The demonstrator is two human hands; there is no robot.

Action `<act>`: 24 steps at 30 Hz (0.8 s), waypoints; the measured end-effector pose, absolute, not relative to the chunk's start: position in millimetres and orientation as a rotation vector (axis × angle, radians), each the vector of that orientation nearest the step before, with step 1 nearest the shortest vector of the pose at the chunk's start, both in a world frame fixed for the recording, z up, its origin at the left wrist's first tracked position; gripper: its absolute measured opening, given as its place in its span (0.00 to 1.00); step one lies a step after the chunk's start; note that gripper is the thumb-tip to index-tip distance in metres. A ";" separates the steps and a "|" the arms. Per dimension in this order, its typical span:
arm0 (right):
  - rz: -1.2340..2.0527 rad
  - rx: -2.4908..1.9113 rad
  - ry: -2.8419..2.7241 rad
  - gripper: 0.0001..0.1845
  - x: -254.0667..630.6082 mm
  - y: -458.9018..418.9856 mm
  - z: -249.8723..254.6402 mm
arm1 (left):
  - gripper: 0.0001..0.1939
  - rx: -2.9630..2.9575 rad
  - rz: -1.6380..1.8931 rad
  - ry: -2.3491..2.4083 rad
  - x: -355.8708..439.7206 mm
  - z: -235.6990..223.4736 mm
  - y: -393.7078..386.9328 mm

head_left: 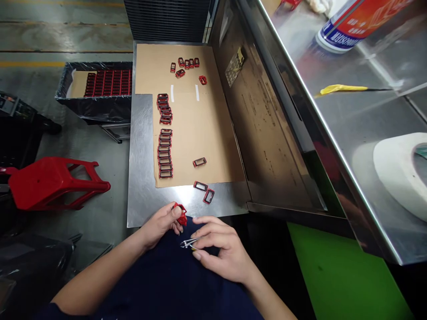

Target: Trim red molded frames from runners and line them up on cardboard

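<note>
My left hand (163, 222) pinches a small red plastic frame (182, 216) in front of my lap, its fingers closed round one end. Just to the right, my right hand (222, 244) grips small silver pliers (188, 242), whose jaws point left, below the frame and apart from it. Part of the pliers is hidden by my fingers. Beyond my hands, two red-and-black frames (200, 186) lie on the metal table edge. A single similar frame (199, 162) rests on the cardboard (187, 146), right of a long column of such frames (165, 153).
More frames (189, 63) lie loosely at the cardboard's far end. A lined bin (110, 104) of red parts stands left of the table, with a red stool (50, 182) below it. On the right, a raised metal shelf (350, 115) holds a spray can (347, 31) and white tape roll (393, 164).
</note>
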State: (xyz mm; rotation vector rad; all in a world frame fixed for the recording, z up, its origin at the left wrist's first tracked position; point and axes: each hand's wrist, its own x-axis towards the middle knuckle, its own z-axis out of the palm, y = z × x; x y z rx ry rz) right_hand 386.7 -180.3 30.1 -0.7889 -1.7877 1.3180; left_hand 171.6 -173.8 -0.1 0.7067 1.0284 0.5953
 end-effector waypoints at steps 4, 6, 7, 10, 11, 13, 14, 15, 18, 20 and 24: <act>1.449 -0.830 -1.691 0.03 367.0 -177.6 23.1 | 0.32 0.887 0.415 1.084 176.1 -7.0 -167.3; 1.566 -0.850 -1.553 0.03 365.4 -178.1 17.8 | 0.34 0.938 0.380 1.102 171.4 -7.5 -167.8; 1.642 -0.848 -1.457 0.03 366.7 -178.6 15.0 | 0.34 0.961 0.397 1.094 168.2 -6.5 -169.3; 1.833 -0.825 -1.122 0.02 373.4 -180.2 7.4 | 0.32 1.201 0.549 1.046 160.3 1.4 -176.2; 1.870 -0.815 -1.034 0.02 375.1 -180.7 5.5 | 0.36 1.334 0.587 1.045 159.3 4.9 -178.6; 1.914 -0.802 -0.939 0.05 377.1 -181.3 3.5 | 0.42 1.588 0.613 1.076 160.1 11.7 -182.3; 1.927 -0.796 -0.925 0.06 378.0 -181.4 3.6 | 0.41 1.682 0.617 1.091 161.3 14.5 -183.5; 1.930 -0.790 -0.927 0.07 379.4 -181.5 4.5 | 0.39 1.748 0.633 1.099 162.6 16.7 -184.3; 1.794 -0.835 -1.108 0.06 389.3 -181.8 11.6 | 0.38 1.828 0.718 1.100 164.1 20.6 -185.5; 1.510 -0.926 -1.421 0.04 399.4 -182.6 18.7 | 0.40 1.843 0.755 1.091 163.3 22.3 -186.1; 0.957 -1.005 -1.923 0.09 410.3 -186.7 30.7 | 0.42 1.853 0.792 1.007 163.1 25.0 -186.2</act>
